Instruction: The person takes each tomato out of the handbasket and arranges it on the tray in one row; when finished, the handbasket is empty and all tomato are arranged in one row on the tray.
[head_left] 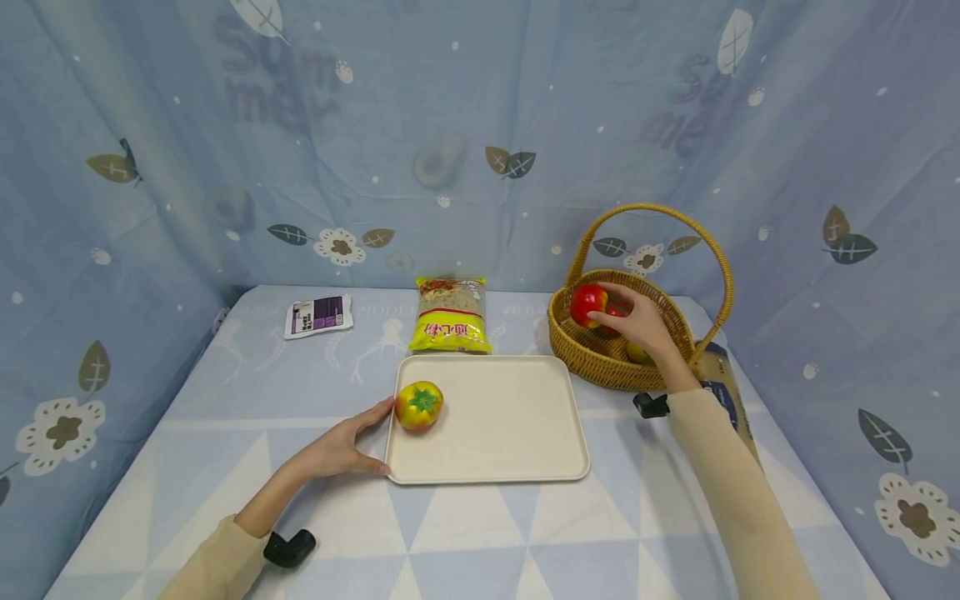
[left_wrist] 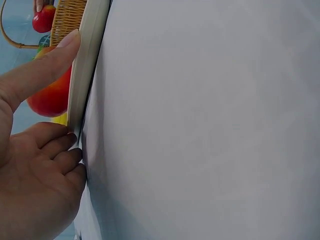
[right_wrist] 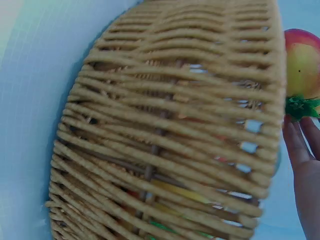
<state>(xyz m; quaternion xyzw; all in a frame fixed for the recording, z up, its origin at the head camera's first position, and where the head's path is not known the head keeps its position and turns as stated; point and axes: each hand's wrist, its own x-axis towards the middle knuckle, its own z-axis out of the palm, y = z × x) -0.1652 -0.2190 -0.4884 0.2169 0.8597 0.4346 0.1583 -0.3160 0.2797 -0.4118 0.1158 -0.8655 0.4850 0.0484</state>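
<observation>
My right hand point(head_left: 633, 315) is over the wicker basket point(head_left: 600, 371), pinching a red-and-yellow fruit with a green leafy top point(right_wrist: 302, 65). In the right wrist view the basket's woven side hides much of what lies inside. Another red fruit point(head_left: 611, 321) and a yellowish one point(head_left: 637, 353) show within the basket. At the left edge of the cream tray point(head_left: 495, 421), my left hand point(head_left: 341, 450) has thumb and fingers spread apart, their tips touching the rim. On the tray's left side sits a yellow-orange tomato-like fruit point(head_left: 419, 407) with a green star-shaped top.
A yellow bag of pasta point(head_left: 450, 317) lies just behind the tray. Farther left is a white-and-purple packet point(head_left: 318, 316). The basket's tall handle point(head_left: 723, 275) arches above it, and a brown packet point(head_left: 723, 392) lies beside its right side. A patterned curtain point(head_left: 450, 167) surrounds the table.
</observation>
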